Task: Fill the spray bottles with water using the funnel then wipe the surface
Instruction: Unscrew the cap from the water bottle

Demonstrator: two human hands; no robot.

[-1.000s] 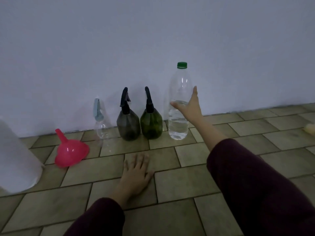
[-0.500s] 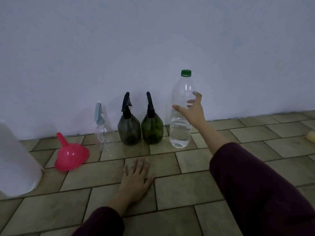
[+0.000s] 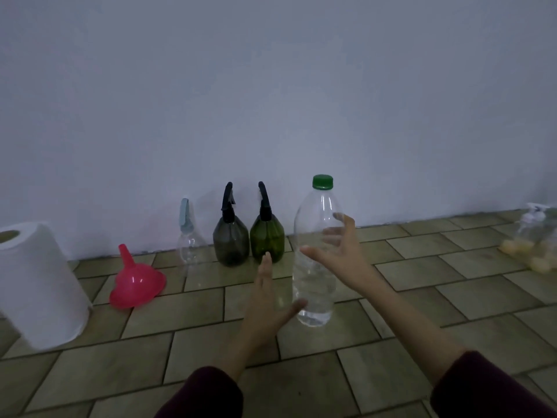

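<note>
A tall clear water bottle with a green cap, about a third full, stands upright a little out from the wall. My right hand holds its middle, fingers behind the plastic and thumb in front. My left hand is raised off the floor, fingers straight, with the thumb next to the bottle's base. Against the wall stand three spray bottles: a small clear one with a pale blue head, a dark grey one and a green one. A pink funnel lies on its side to their left.
A white paper towel roll stands at the left edge on the tiled floor. At the far right, a clear spray bottle sits with several yellow sponge-like pieces. A plain wall closes off the back.
My right hand has closed round the water bottle and brought it away from the wall towards me. My left hand has lifted off the floor and come up beside the bottle's base.
</note>
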